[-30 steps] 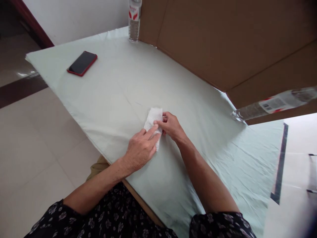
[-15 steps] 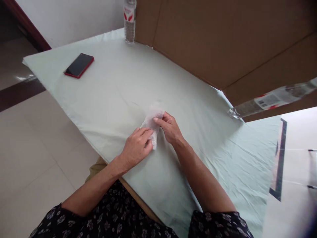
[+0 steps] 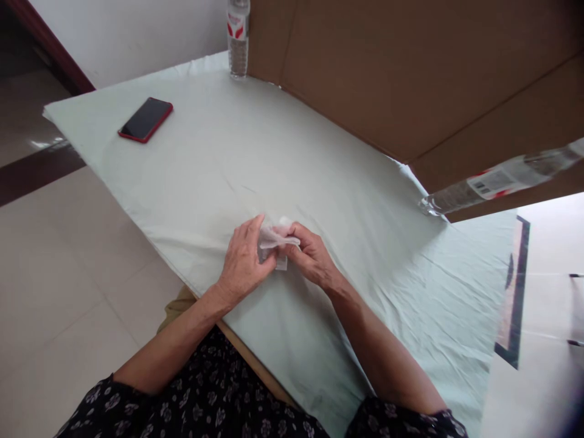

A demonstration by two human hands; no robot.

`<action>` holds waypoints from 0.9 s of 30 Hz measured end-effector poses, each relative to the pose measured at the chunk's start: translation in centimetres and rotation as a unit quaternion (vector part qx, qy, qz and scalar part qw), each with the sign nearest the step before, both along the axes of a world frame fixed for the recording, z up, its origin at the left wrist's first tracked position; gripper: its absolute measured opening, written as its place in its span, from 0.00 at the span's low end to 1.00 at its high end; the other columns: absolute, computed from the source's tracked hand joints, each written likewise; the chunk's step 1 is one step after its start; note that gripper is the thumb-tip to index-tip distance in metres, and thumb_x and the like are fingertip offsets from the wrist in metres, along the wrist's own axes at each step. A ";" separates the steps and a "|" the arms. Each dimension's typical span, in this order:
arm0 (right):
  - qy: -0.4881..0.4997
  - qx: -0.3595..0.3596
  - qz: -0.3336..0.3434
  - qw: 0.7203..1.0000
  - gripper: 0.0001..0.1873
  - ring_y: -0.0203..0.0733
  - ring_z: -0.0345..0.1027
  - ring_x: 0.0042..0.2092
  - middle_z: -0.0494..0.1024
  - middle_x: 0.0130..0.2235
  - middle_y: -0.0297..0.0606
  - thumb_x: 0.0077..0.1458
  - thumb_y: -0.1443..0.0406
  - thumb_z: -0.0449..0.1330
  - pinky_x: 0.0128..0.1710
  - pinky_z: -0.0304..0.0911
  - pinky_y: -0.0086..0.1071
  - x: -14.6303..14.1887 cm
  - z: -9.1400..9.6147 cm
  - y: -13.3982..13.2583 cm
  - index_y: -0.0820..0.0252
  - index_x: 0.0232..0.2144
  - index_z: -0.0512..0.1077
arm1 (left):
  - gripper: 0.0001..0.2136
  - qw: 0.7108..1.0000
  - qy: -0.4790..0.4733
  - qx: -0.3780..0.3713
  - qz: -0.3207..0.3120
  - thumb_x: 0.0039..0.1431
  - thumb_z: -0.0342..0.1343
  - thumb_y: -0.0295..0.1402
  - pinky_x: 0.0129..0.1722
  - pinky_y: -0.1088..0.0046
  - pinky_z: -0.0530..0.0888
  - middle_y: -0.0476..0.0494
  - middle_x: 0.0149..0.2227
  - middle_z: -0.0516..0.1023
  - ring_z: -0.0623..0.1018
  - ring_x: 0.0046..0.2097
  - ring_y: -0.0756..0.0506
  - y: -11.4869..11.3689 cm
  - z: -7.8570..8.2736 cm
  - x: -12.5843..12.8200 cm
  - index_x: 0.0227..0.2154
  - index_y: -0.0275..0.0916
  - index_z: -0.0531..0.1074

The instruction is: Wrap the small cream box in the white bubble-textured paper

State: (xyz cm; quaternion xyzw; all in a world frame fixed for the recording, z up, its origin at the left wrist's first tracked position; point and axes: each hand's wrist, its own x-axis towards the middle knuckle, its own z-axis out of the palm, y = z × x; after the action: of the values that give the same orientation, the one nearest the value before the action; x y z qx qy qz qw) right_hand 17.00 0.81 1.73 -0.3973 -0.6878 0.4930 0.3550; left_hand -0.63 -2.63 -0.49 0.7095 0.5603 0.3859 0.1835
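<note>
A thin, translucent white sheet (image 3: 279, 239), creased and partly folded, is between my two hands above the cloth-covered table. Whether it is tissue or plastic film I cannot tell. My right hand (image 3: 310, 252) pinches its right end between thumb and fingers. Along the left side, my left hand (image 3: 243, 258) curls around the sheet, fingers raised at its far side and thumb at its near side. A lower flap hangs below the thumb, and the fingers hide part of the sheet.
A phone (image 3: 146, 120) in a red case lies at the table's far left. One clear bottle (image 3: 238, 45) stands against a big cardboard panel (image 3: 365, 73), another bottle (image 3: 497, 180) at its right end. Pale green cloth (image 3: 196, 170) covers the table; tiled floor (image 3: 68, 261) shows left.
The sheet has gone from lying fairly flat to being bunched and folded. My left hand has shifted left and lifted its fingers; my right hand has come slightly nearer to me.
</note>
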 end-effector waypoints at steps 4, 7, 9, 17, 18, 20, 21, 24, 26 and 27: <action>-0.056 0.150 -0.010 0.987 0.07 0.46 0.75 0.54 0.82 0.49 0.37 0.62 0.68 0.57 0.57 0.64 0.43 0.3 -0.9 -1.3 0.52 0.40 0.72 | 0.23 0.999 0.008 -0.029 -0.028 0.55 0.61 0.28 0.53 0.58 0.72 0.38 0.49 0.77 0.75 0.51 0.38 0.3 0.3 -0.4 0.54 0.40 0.67; -0.099 0.243 -0.018 0.965 0.13 0.45 0.75 0.56 0.82 0.51 0.38 0.60 0.73 0.54 0.57 0.65 0.43 0.5 -1.5 -2.0 0.51 0.42 0.72 | 0.11 0.998 -0.005 -0.042 -0.037 0.54 0.61 0.29 0.50 0.60 0.73 0.40 0.44 0.77 0.76 0.48 0.39 0.5 0.5 -0.6 0.41 0.40 0.70; -0.118 0.285 -0.014 0.951 0.16 0.45 0.74 0.58 0.82 0.52 0.40 0.61 0.74 0.54 0.57 0.66 0.44 0.6 -1.8 -2.3 0.51 0.46 0.71 | 0.08 0.998 -0.018 -0.044 -0.044 0.54 0.60 0.28 0.50 0.59 0.74 0.39 0.46 0.77 0.76 0.50 0.39 0.5 0.5 -1.0 0.37 0.40 0.70; -0.179 0.373 0.023 0.910 0.22 0.49 0.65 0.67 0.78 0.59 0.45 0.63 0.68 0.58 0.61 0.66 0.48 1.2 -3.9 -2.8 0.51 0.59 0.68 | 0.18 0.980 -0.008 -0.008 -0.197 0.54 0.59 0.25 0.66 0.54 0.68 0.28 0.65 0.68 0.68 0.68 0.35 -0.1 0.3 -4.4 0.49 0.37 0.71; -0.175 0.371 0.017 0.912 0.22 0.47 0.65 0.67 0.78 0.59 0.44 0.63 0.70 0.56 0.62 0.66 0.48 1.2 -4.1 -2.7 0.51 0.58 0.68 | 0.19 0.978 0.000 0.001 -0.210 0.55 0.58 0.25 0.67 0.53 0.66 0.28 0.66 0.67 0.66 0.69 0.35 -0.1 0.1 -4.6 0.51 0.37 0.70; -0.152 0.347 0.000 0.926 0.21 0.47 0.67 0.65 0.78 0.59 0.44 0.64 0.70 0.55 0.62 0.66 0.48 1.0 -4.1 -2.3 0.51 0.57 0.70 | 0.20 0.977 0.002 0.016 -0.212 0.58 0.57 0.25 0.67 0.53 0.66 0.28 0.66 0.67 0.65 0.70 0.36 0.2 -0.3 -4.7 0.54 0.37 0.69; -0.135 0.321 -0.011 0.937 0.19 0.47 0.68 0.64 0.78 0.58 0.45 0.64 0.69 0.56 0.62 0.66 0.48 0.9 -3.9 -2.0 0.51 0.56 0.71 | 0.19 0.979 -0.008 0.015 -0.203 0.59 0.55 0.24 0.66 0.55 0.67 0.30 0.65 0.69 0.67 0.68 0.37 0.5 -0.4 -4.5 0.54 0.38 0.69; -0.086 0.173 -0.045 0.980 0.15 0.48 0.75 0.55 0.81 0.52 0.44 0.62 0.63 0.61 0.55 0.70 0.44 0.6 -2.7 -0.7 0.53 0.51 0.74 | 0.17 0.983 -0.068 -0.031 -0.165 0.59 0.56 0.26 0.51 0.65 0.77 0.34 0.57 0.76 0.77 0.57 0.41 1.9 0.0 -3.8 0.52 0.38 0.71; -0.065 0.048 -0.054 0.995 0.13 0.44 0.76 0.43 0.82 0.42 0.40 0.62 0.58 0.61 0.43 0.71 0.37 0.4 -1.9 0.0 0.56 0.46 0.76 | 0.13 0.979 -0.095 -0.096 -0.151 0.59 0.57 0.32 0.40 0.70 0.77 0.38 0.48 0.79 0.80 0.44 0.45 2.9 0.8 -3.4 0.47 0.37 0.74; -0.059 -0.001 -0.055 0.997 0.13 0.42 0.74 0.38 0.81 0.37 0.37 0.62 0.57 0.60 0.38 0.69 0.34 0.3 -1.6 0.2 0.58 0.43 0.77 | 0.12 0.974 -0.101 -0.134 -0.151 0.60 0.58 0.35 0.37 0.70 0.76 0.41 0.44 0.79 0.79 0.39 0.46 3.3 1.1 -3.3 0.45 0.37 0.75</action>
State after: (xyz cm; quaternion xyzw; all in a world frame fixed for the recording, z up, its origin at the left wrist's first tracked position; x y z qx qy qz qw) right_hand 17.25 1.02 0.13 -0.4633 -0.6841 0.4487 0.3405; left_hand -3.93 0.66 0.65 0.7120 0.4719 0.3453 0.3887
